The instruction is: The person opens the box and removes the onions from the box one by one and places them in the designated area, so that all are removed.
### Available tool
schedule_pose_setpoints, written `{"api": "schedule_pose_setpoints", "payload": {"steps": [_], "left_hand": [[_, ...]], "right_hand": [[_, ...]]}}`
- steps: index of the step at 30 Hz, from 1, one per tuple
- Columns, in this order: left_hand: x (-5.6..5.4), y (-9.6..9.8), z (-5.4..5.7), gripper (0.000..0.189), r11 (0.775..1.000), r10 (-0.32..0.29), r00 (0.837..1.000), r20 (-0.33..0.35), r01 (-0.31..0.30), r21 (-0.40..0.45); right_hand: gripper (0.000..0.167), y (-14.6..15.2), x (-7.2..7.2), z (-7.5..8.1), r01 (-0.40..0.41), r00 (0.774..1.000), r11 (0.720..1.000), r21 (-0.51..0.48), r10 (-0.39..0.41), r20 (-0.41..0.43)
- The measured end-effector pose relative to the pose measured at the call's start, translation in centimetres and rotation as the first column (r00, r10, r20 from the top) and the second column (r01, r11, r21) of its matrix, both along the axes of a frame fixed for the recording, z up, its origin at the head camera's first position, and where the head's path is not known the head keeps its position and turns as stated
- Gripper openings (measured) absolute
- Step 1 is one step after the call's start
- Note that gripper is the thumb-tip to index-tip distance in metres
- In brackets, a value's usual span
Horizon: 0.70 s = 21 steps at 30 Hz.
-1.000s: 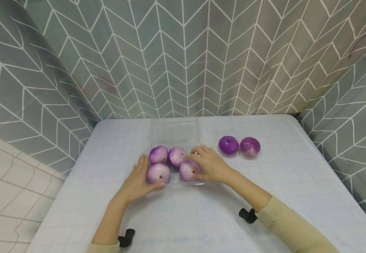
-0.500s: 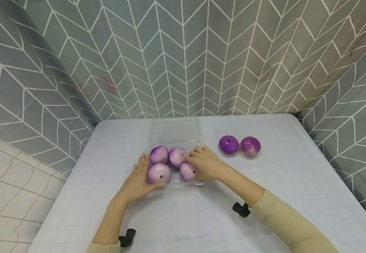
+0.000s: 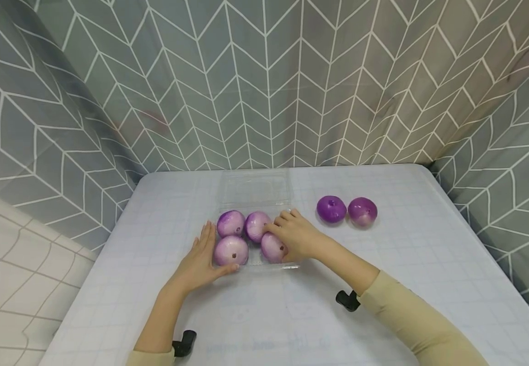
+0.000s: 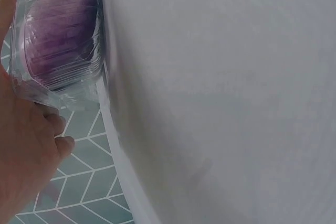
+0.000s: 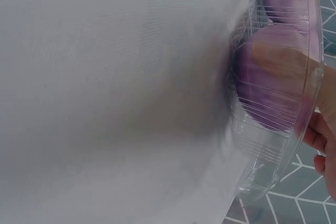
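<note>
— Grey curtain (image 3: 264, 101) with white zigzags, pale desk (image 3: 255, 305) below. What's hard to make out?

— That print (image 3: 260, 346) near the front edge: too faint to read. And the box (image 3: 255, 263), since the right hand (image 3: 297, 235) covers much of its right end and the left hand (image 3: 196, 263) screens its left.

— How are the hands?

— Right one grips the front-right onion (image 3: 272, 247), inside the box, hiding its right side. Left lies along the box, fingers fairly straight. Whether it touches the front-left onion (image 3: 231, 250), I can't tell.

— Do the wrist views help?

— A little. Both cut the box off, and its ribbed plastic blurs the onions.

— What's around?

— Two back onions (image 3: 230, 223) (image 3: 255, 225) in the box; the clear lid (image 3: 255, 186) behind, barely visible against the desk. Two loose onions (image 3: 331, 209) (image 3: 362, 212) to the right. Both sleeves (image 3: 422, 320) run out of view, a black piece (image 3: 348, 301) beside each.
</note>
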<state>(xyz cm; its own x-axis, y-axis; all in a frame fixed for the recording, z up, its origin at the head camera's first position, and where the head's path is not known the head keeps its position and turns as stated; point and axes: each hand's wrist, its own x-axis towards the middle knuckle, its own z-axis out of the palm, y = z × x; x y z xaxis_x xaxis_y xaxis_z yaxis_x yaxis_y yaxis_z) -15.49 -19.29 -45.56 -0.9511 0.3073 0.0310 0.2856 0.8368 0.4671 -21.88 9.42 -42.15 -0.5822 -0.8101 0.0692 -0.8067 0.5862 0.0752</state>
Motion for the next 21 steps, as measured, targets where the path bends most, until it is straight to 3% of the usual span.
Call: {"api": "schedule_pose_setpoints", "payload": {"steps": [8, 12, 21], "left_hand": [[-0.1, 0.1, -0.1, 0.122, 1.0, -0.003, 1.0, -0.005, 0.003, 0.001], [-0.1, 0.1, -0.1, 0.122, 1.0, -0.001, 1.0, -0.006, 0.001, -0.006], [0.0, 0.0, -0.1, 0.122, 1.0, 0.005, 1.0, 0.002, -0.005, -0.005]], "right_hand": [[0.082, 0.1, -0.1, -0.3, 0.02, 1.0, 0.999, -0.034, -0.019, 0.015], [0.081, 0.5, -0.3, -0.2, 0.047, 0.997, 0.995, -0.09, -0.041, 0.065], [0.078, 1.7, -0.4, 1.1, 0.133, 0.985, 0.96, -0.245, -0.101, 0.137]]}}
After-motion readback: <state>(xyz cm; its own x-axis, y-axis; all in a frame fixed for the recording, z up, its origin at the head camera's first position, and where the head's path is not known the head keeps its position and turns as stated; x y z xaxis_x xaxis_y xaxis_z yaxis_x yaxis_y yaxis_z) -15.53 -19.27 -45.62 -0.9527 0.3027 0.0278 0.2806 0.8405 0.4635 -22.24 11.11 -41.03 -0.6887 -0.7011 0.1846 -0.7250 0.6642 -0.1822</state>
